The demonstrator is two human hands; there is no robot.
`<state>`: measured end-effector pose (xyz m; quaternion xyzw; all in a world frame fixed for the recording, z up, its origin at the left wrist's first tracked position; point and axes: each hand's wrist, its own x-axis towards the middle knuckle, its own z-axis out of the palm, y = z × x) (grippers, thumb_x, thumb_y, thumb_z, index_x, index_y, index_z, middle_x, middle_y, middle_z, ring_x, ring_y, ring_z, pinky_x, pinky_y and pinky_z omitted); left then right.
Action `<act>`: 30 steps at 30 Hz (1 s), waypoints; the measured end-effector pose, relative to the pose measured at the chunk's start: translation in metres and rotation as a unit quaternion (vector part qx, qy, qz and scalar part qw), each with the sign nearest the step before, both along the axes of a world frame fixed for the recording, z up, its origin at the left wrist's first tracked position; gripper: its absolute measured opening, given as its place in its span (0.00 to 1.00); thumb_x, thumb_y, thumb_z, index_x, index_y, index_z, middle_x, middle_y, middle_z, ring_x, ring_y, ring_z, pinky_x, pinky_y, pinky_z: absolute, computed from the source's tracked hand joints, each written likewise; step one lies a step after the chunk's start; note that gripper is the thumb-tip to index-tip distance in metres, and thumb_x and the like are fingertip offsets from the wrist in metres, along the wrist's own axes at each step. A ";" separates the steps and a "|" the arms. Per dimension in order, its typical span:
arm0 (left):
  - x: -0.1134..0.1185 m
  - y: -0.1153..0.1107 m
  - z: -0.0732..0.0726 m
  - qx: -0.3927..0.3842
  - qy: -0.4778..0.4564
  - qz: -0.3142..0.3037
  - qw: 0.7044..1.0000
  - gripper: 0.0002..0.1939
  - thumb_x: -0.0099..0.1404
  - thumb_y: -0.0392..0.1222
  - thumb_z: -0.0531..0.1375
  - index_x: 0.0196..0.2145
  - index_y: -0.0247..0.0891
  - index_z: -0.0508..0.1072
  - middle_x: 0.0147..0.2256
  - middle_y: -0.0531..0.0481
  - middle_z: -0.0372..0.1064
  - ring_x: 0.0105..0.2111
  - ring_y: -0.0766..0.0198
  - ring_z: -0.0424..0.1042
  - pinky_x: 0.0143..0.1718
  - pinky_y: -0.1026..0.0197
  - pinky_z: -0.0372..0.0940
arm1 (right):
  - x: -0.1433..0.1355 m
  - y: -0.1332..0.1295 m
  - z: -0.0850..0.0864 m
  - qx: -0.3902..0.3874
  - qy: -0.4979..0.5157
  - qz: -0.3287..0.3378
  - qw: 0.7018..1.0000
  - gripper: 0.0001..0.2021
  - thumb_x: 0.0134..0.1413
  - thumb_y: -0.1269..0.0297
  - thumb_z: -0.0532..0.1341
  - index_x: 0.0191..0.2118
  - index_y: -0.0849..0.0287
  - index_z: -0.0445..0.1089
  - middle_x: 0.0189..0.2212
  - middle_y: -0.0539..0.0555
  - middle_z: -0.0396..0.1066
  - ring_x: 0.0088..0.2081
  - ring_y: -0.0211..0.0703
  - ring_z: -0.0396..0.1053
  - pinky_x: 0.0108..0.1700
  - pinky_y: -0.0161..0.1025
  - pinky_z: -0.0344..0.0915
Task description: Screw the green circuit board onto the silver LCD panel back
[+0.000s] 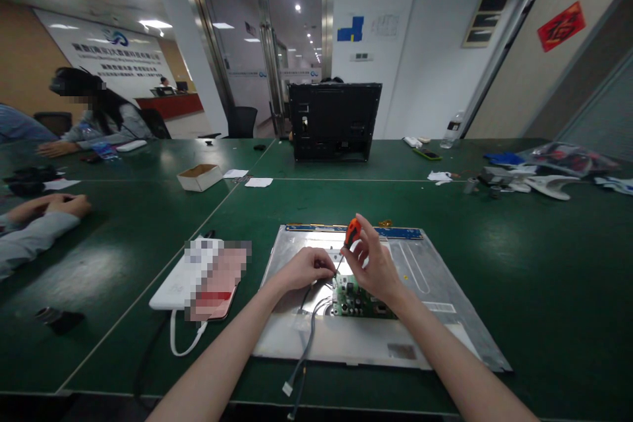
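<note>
A screwdriver (pixel 353 232) with an orange and black handle is held by my right hand (pixel 372 262), its fingers closed round the handle. The shaft slants down to the upper left corner of a green circuit board (pixel 353 300). My left hand (pixel 312 266) is closed in a pinch beside the screwdriver's tip; what is between its fingertips is hidden. Beneath both hands lies a flat silver display panel (pixel 420 316) with a blue strip along its far edge. Dark cables (pixel 310 343) run from the board over the panel's near edge, ending in a white connector (pixel 287 388).
Left of the panel, a phone (pixel 217 290) and a white power bank (pixel 173 280) are joined by a cable. Farther off stand a small box (pixel 199 177) and a black monitor housing (pixel 336 122). Loose parts and bags (pixel 558 165) lie at right. Other people's hands (pixel 64 206) rest at left.
</note>
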<state>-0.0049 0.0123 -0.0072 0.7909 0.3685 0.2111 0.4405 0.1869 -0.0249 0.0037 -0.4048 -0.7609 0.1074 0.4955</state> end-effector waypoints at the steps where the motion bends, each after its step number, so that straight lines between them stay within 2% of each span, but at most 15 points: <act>1: 0.000 0.000 0.000 0.000 -0.003 -0.001 1.000 0.05 0.57 0.36 0.60 0.30 0.34 0.76 0.28 0.51 0.71 0.29 0.66 0.69 0.32 0.65 0.62 | 0.000 0.000 0.000 0.003 -0.001 -0.002 1.000 0.38 0.57 0.68 0.58 0.67 0.51 0.36 0.32 0.51 0.70 0.22 0.35 0.67 0.23 0.33 0.63; 10: -0.001 0.003 -0.006 0.001 -0.020 -0.003 1.000 0.05 0.56 0.36 0.61 0.30 0.34 0.76 0.29 0.50 0.72 0.29 0.65 0.69 0.32 0.64 0.63 | 0.001 0.001 -0.002 0.003 -0.001 -0.006 1.000 0.35 0.57 0.66 0.59 0.65 0.51 0.41 0.28 0.48 0.68 0.21 0.34 0.66 0.22 0.33 0.63; 16: 0.000 0.003 -0.004 0.014 0.004 0.005 1.000 0.05 0.55 0.35 0.61 0.30 0.34 0.77 0.28 0.50 0.72 0.30 0.65 0.69 0.33 0.64 0.63 | 0.001 -0.001 0.001 -0.011 0.013 0.012 1.000 0.35 0.56 0.70 0.57 0.66 0.52 0.41 0.28 0.49 0.69 0.21 0.35 0.67 0.21 0.32 0.62; 24: 0.000 0.002 -0.002 0.012 0.018 0.006 1.000 0.05 0.56 0.36 0.61 0.30 0.35 0.76 0.29 0.51 0.72 0.31 0.65 0.69 0.33 0.64 0.63 | 0.000 0.001 -0.001 0.008 0.015 -0.010 1.000 0.36 0.55 0.69 0.58 0.65 0.52 0.40 0.30 0.49 0.69 0.21 0.34 0.65 0.22 0.34 0.62; 30: -0.001 0.002 -0.002 0.016 0.013 0.002 1.000 0.05 0.56 0.36 0.60 0.30 0.35 0.76 0.29 0.50 0.72 0.30 0.65 0.69 0.33 0.64 0.63 | 0.000 0.001 -0.001 0.007 0.007 -0.010 1.000 0.35 0.56 0.67 0.59 0.65 0.51 0.42 0.28 0.47 0.68 0.19 0.34 0.63 0.22 0.33 0.62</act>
